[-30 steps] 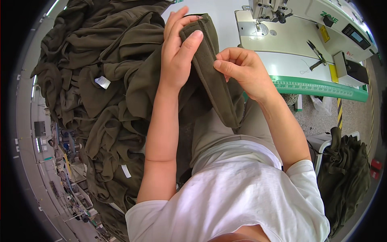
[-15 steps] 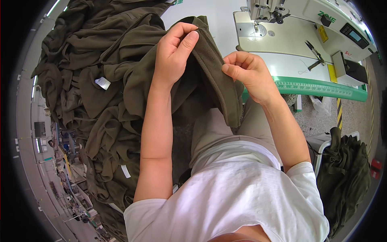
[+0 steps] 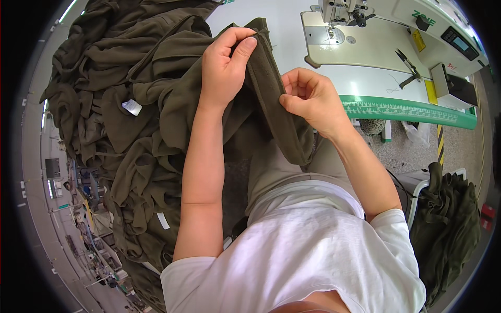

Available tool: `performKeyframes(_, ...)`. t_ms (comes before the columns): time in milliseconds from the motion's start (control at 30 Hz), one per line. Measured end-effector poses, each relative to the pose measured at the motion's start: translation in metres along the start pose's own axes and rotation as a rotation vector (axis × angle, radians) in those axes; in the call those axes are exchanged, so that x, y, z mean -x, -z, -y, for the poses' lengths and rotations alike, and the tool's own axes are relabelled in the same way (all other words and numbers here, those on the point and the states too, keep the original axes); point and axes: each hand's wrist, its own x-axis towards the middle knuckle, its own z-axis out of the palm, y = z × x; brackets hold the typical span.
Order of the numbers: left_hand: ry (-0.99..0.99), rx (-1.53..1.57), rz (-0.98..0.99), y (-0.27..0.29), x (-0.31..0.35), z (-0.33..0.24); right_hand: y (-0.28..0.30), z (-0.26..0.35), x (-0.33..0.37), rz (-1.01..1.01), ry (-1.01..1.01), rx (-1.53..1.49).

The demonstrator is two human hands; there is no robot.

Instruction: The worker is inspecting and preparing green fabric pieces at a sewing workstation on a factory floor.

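My left hand [image 3: 224,68] pinches the far end of a folded strip on a dark olive fabric garment [image 3: 279,112], thumb against bent fingers. Lower down the same strip, my right hand [image 3: 310,99] is closed on its right edge between thumb and fingers. The strip runs taut between the two hands, and its lower end hangs in a fold over my lap. To the left, the cloth joins a large heap of olive garments [image 3: 109,57]. A white label [image 3: 132,107] shows on the heap.
At the far right stands a white sewing machine [image 3: 365,36]. Thread snips [image 3: 408,67] lie beside a small box [image 3: 451,86] on the table. A green ruler strip [image 3: 407,111] edges the table. Lower right, a bin [image 3: 416,201] holds more olive fabric [image 3: 446,229].
My right hand has shifted slightly left and down along the strip. The strip has turned to show more of its flat face. My left hand has barely moved.
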Motion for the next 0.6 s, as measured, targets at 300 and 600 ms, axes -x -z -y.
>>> performKeyframes(300,0.034,0.077,-0.074,0.004,-0.013,0.032,-0.018,-0.033,0.020,-0.024,0.004,0.327)
performKeyframes(600,0.008,-0.124,-0.524,0.117,0.008,0.084,-0.044,-0.078,0.041,0.135,0.110,0.660)
